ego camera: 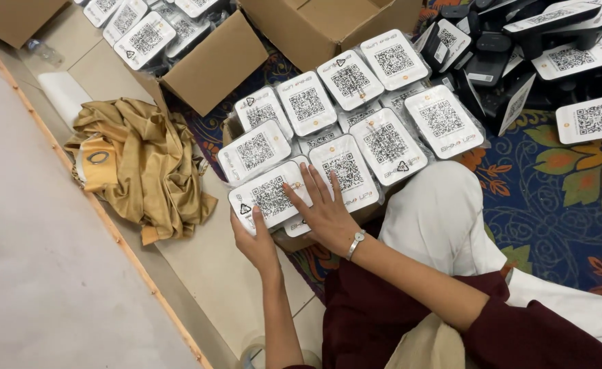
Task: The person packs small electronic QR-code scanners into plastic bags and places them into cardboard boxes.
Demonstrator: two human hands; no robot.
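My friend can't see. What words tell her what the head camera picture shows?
A seated person's left hand and right hand rest on white square packets with black code squares, laid in rows over a cardboard box. A crumpled gold cloth lies on the floor beside them.

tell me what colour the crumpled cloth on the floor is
Golden tan; the cloth shows best in the head view, left of both hands.

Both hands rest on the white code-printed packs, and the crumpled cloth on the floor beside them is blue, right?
Not quite. The head view shows the crumpled cloth is golden tan, not blue. The rest holds: the left hand and right hand rest on the white code-printed packs.
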